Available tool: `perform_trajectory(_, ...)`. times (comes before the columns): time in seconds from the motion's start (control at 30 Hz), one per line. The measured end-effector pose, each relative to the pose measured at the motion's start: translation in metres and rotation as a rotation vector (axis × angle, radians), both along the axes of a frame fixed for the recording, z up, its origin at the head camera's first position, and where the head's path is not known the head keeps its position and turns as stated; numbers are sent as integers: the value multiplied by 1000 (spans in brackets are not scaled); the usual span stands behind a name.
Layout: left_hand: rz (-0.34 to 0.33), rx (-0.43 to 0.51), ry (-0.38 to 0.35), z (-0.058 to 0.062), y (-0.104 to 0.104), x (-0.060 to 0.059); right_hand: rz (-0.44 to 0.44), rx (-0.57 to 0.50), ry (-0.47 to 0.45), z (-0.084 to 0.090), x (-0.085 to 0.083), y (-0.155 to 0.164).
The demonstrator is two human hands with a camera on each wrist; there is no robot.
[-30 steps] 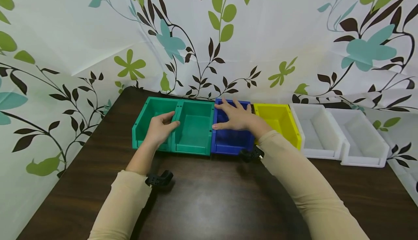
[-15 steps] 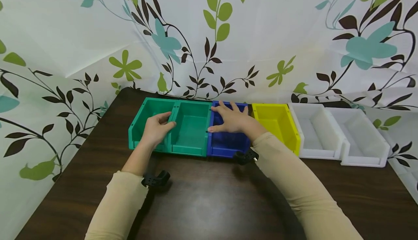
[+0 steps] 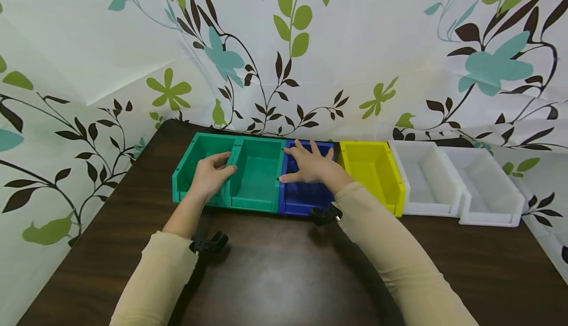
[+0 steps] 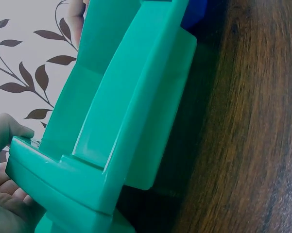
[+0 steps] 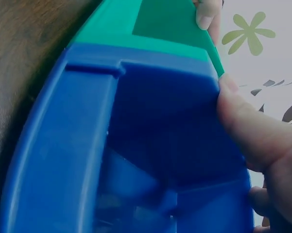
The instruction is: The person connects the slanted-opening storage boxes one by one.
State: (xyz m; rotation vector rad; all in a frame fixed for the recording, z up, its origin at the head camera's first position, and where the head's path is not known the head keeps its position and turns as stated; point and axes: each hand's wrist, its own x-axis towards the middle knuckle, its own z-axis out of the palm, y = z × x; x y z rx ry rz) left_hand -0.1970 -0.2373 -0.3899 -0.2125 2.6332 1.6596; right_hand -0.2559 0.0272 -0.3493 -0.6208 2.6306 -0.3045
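Since a second ago: both hands and the bin row sit slightly further left in frame; poses little changed.

Head: left hand [image 3: 209, 174] grips the wall between the two green bins [image 3: 230, 172], fingers curled over it. Right hand [image 3: 310, 164] lies on the blue bin [image 3: 303, 194], fingers spread, thumb toward the green. Yellow bin [image 3: 372, 173] close beside, on the table [image 3: 284, 271].

Left wrist: green bins' underside [image 4: 131, 111], fingertips [image 4: 12, 131] at the rim.

Right wrist: thumb [image 5: 243, 126] on blue bin's edge [image 5: 150, 121].
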Motion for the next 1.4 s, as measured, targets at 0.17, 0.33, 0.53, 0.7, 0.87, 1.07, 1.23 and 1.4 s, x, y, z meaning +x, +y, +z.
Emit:
perform_trajectory(0.17, -1, -13, 1, 1, 2, 0, 19, 4, 74, -10, 4, 7)
perform_trajectory(0.33, 17, -48, -14, 2, 4, 2, 49, -34, 164, -18, 9, 14)
perform_trajectory(0.53, 91, -99, -8, 6, 4, 7, 46, -183, 186, -17, 14, 28)
perform_trajectory(0.7, 176, -136, 9, 7, -1, 8, 47, -254, 234, -16, 15, 52)
perform_trajectory(0.87, 207, -144, 4, 10, -3, 8, 10, -321, 228, -13, 17, 83)
perform_trajectory(1.07, 234, -117, -28, 15, -7, 9, -48, -313, 215, -9, 23, 115)
perform_trajectory(1.23, 248, -111, -39, 17, -12, 9, -73, -282, 233, -7, 27, 139)
perform_trajectory(1.4, 252, -234, 54, 13, -8, 8, -101, -279, 245, -4, 31, 160)
